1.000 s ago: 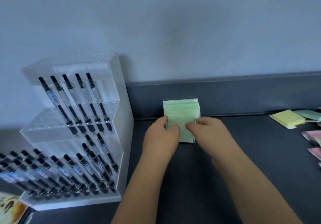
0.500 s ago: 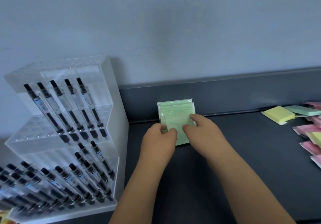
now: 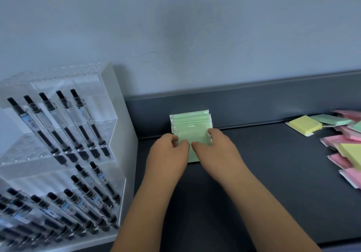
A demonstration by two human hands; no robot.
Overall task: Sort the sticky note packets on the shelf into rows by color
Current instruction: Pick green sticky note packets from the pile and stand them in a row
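Several light green sticky note packets (image 3: 190,123) in clear wrap lean in an overlapping row against the shelf's back lip. My left hand (image 3: 168,155) grips the front packet at its left edge, fingers curled over it. My right hand (image 3: 215,150) holds the same packet at its right edge, thumb and fingers pinching it. Far right lies a loose mix: a yellow packet (image 3: 304,124), a teal-green packet (image 3: 330,119), several pink packets (image 3: 340,141) and another yellow one (image 3: 351,152).
The dark grey shelf (image 3: 273,163) has a raised back lip (image 3: 254,103) under a pale wall. A clear acrylic stand (image 3: 58,154) full of black pens fills the left side, right beside the green row.
The view has shifted slightly, bringing more of the mixed pile in on the right. My hands have moved up the front green packet, closer to the back lip.
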